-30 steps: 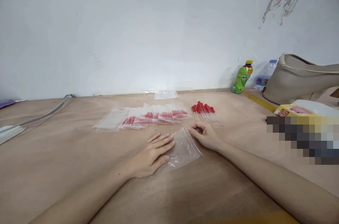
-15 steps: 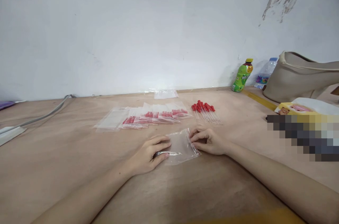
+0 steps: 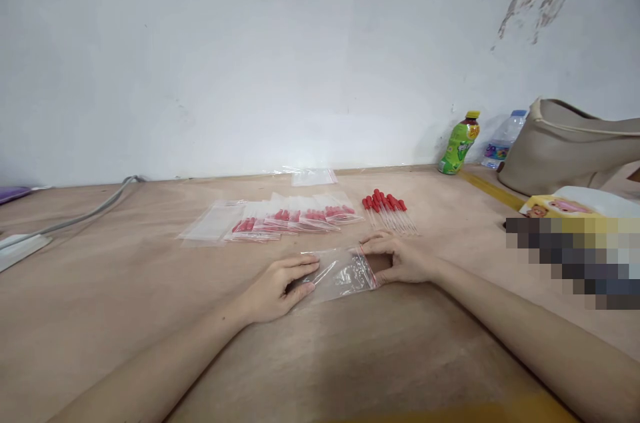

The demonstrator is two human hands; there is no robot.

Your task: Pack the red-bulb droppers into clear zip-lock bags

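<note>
An empty clear zip bag [image 3: 340,273] is held up off the wooden table [image 3: 350,356] between both hands. My left hand [image 3: 280,286] pinches its left end, fingers curled. My right hand [image 3: 400,258] grips its right end at the red zip edge. Just behind my right hand lies a bunch of red-capped droppers [image 3: 389,210]. To their left is a row of several filled bags [image 3: 295,218] with red droppers inside, and a stack of empty bags [image 3: 213,223].
A lone clear bag [image 3: 313,176] lies by the wall. A green bottle [image 3: 459,142], a water bottle [image 3: 503,138] and a beige bag [image 3: 570,146] stand at the right. A yellow box [image 3: 560,206] is near them. A grey cable [image 3: 85,213] runs on the left.
The bag lay flat under my left palm; both hands now pinch its ends and have lifted it upright off the table.
</note>
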